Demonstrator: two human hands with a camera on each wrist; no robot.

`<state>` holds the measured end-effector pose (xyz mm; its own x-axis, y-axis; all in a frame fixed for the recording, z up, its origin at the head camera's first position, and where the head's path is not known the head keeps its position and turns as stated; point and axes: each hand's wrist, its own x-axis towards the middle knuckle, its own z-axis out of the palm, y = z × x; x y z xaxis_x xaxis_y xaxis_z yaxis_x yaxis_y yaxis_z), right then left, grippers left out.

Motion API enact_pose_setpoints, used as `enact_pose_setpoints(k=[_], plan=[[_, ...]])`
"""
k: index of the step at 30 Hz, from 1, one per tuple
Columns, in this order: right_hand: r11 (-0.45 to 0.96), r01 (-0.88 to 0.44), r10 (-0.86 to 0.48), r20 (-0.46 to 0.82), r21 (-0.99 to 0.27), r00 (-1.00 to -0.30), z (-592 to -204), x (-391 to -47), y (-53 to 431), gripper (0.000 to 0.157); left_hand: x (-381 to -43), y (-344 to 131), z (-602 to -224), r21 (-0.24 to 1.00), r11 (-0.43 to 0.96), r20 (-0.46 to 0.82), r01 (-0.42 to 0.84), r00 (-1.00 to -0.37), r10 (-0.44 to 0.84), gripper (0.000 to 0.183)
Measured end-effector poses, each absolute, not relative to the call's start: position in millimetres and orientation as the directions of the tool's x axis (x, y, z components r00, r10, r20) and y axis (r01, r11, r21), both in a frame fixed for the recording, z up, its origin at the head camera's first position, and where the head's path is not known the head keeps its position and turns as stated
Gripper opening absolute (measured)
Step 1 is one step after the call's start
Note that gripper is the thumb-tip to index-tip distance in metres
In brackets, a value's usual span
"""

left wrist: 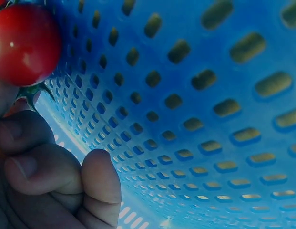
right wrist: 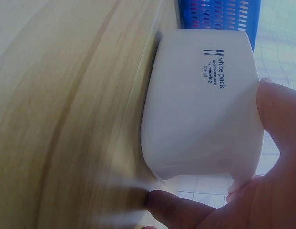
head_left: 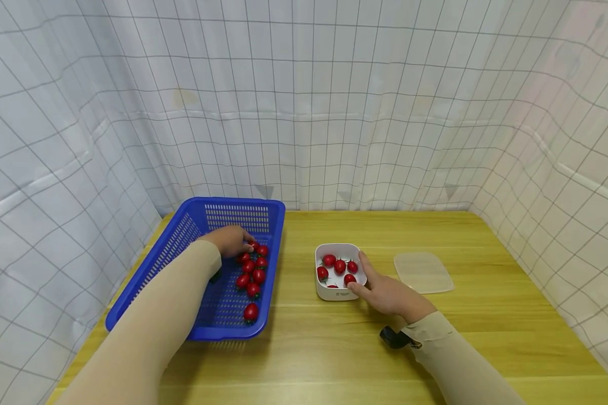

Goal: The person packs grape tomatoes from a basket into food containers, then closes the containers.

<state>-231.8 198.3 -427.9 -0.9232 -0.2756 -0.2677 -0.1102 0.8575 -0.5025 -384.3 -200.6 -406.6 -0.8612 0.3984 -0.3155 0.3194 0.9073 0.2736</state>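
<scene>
My left hand (head_left: 229, 241) reaches into the far part of a blue plastic basket (head_left: 276, 264). In the left wrist view its fingers are curled against a red cherry tomato (left wrist: 26, 45) with a green stem, apparently pinching it; part of the grip lies out of frame. Several more cherry tomatoes (head_left: 259, 275) lie along the basket's right side. My right hand (head_left: 387, 292) holds a small white square container (head_left: 326, 293) at its near right corner, thumb at the rim. Inside the container sit several cherry tomatoes (head_left: 339, 266). Printed lettering on its side shows in the right wrist view.
A translucent square lid (head_left: 423, 272) lies flat on the wooden table (head_left: 329, 354), right of the container. White grid-patterned curtains (head_left: 304, 112) enclose the table at the back and both sides. A black device (head_left: 394, 337) is strapped at my right wrist.
</scene>
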Motion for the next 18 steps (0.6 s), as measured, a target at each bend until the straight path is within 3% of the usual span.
enact_pose_setpoints(k=[18], plan=[[0.848,-0.120,-0.286,-0.254,-0.517,-0.924,-428.1,-231.4,197.7,0.097,-382.1,-198.7,-401.3,0.237,0.895,-0.308,0.379,-0.844,0.439,0.037]])
